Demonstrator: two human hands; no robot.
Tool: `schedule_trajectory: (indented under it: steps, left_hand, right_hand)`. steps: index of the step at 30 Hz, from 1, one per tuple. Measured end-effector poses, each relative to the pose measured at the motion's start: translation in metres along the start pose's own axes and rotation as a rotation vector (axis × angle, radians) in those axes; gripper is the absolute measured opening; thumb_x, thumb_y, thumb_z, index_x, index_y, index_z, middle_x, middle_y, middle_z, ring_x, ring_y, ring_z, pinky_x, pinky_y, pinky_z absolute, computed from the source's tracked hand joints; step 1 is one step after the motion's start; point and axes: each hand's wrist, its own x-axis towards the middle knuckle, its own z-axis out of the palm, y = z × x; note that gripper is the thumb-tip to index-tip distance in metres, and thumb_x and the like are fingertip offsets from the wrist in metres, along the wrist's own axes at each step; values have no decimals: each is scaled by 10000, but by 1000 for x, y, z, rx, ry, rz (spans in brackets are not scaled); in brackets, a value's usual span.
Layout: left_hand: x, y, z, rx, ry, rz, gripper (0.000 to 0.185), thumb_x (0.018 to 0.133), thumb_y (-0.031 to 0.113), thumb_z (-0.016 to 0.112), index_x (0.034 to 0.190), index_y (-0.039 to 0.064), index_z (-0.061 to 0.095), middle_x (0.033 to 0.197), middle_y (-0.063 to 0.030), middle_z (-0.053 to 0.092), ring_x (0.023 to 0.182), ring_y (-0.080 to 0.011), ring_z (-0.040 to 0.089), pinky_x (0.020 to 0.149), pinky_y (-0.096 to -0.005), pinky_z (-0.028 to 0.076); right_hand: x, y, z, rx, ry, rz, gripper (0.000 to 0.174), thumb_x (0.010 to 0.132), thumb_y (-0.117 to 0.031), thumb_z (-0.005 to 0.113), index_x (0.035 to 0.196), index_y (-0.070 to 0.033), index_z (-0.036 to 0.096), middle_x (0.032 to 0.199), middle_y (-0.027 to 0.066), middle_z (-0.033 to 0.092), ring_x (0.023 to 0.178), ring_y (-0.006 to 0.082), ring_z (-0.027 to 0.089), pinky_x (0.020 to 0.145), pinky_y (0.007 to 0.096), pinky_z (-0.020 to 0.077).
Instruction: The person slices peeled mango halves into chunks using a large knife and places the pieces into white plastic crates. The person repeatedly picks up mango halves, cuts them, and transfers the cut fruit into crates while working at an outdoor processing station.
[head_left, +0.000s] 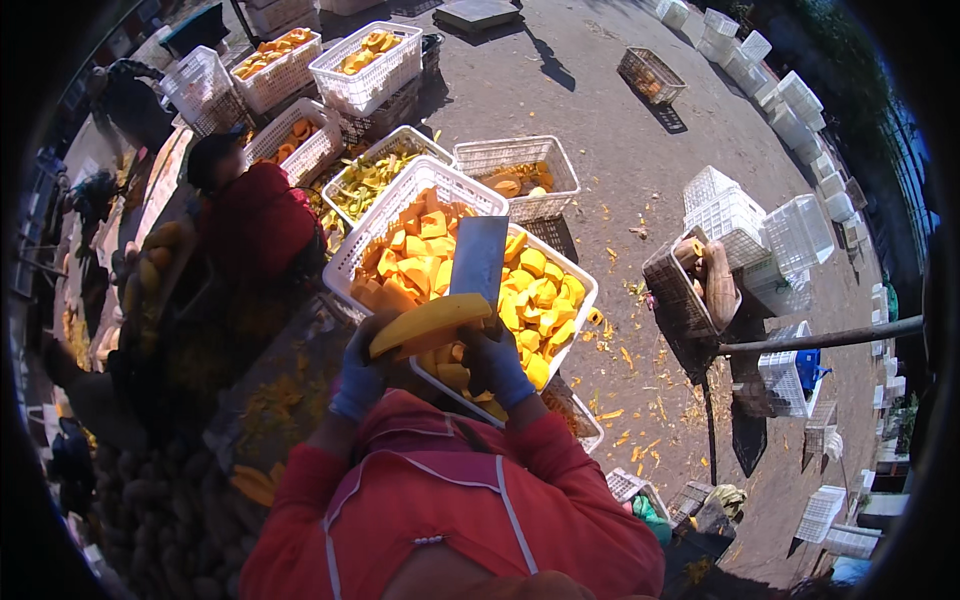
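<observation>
My left hand (358, 379), in a blue glove with dark fingers, grips one end of a long peeled piece of pumpkin (431, 321). My right hand (495, 366), gloved the same way, holds a cleaver (480, 251) with its broad blade pointing away from me. The pumpkin's other end meets the right hand, partly covering the cleaver's lower part. Beneath both hands, a white plastic crate (587, 300) holds cut yellow pumpkin chunks (536, 289). Beyond it, another white crate (341, 277) contains orange chunks (420, 259). The cleaver's handle is mostly hidden in my fingers.
A person in a red top (259, 217) is close on the left. Peelings fill a crate (375, 176) ahead, and pumpkin halves lie in another crate (517, 146). Whole squashes (720, 281) sit in a crate on the right, near a metal pole (817, 339). Scraps litter the ground.
</observation>
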Motion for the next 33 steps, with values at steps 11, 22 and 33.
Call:
schedule_trajectory:
  steps: [11, 22, 33]
  left_hand:
    - [2, 39, -36, 724, -213, 654, 583, 746, 47, 692, 1323, 79, 615, 1261, -218, 629, 1079, -410, 656, 906, -435, 553]
    - [-15, -78, -19, -299, 18, -753, 401, 894, 10, 640, 1289, 38, 574, 1071, -93, 674, 882, -215, 696, 695, -355, 618]
    - [-3, -153, 87, -245, 203, -696, 393, 916, -25, 595, 1296, 60, 536, 945, -46, 628, 704, -109, 574, 532, -242, 460]
  right_hand:
    - [-8, 6, 11, 491, -171, -193, 434, 885, -143, 715, 1264, -3, 554, 1108, 124, 691, 995, 241, 691, 858, 349, 573]
    - [-47, 63, -2, -32, 291, -127, 261, 970, -229, 597, 1152, -43, 613, 760, 85, 702, 514, 135, 579, 471, 274, 452]
    - [-69, 37, -6, -83, 527, -448, 260, 1004, -128, 520, 1242, -38, 574, 793, 99, 690, 563, 139, 589, 517, 283, 452]
